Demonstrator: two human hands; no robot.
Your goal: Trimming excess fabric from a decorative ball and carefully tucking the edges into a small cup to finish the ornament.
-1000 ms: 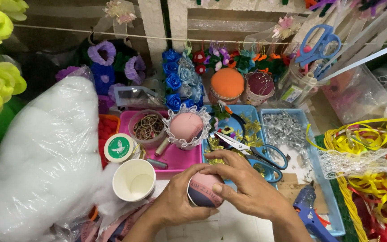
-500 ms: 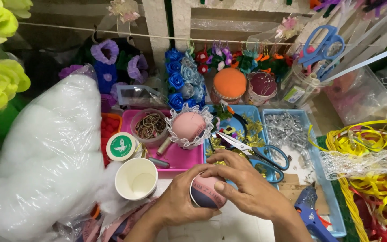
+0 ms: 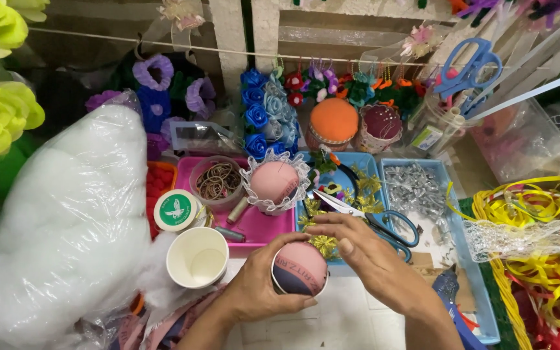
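Observation:
My left hand (image 3: 257, 285) grips a small cup topped with a pink stuffed fabric dome (image 3: 299, 267), tilted toward me. My right hand (image 3: 371, 253) rests flat beside and above it, fingers pointing left, touching a gold ribbon bow (image 3: 324, 244) at the edge of the blue tray (image 3: 371, 170). A finished pink pincushion with a white lace frill (image 3: 273, 183) stands just behind, in the pink tray (image 3: 260, 223). Blue-handled scissors (image 3: 384, 223) lie under my right fingers' far side.
An empty white paper cup (image 3: 197, 256) and a round white-and-green lid (image 3: 175, 210) sit to the left, beside a big bag of white stuffing (image 3: 59, 227). Orange and maroon pincushions (image 3: 334, 120), ribbon roses, silver bows (image 3: 416, 188), yellow ribbon (image 3: 539, 259) and lace crowd the back and right.
My right hand has slid off the pink dome toward the right, uncovering it. The left hand keeps its hold on the cup.

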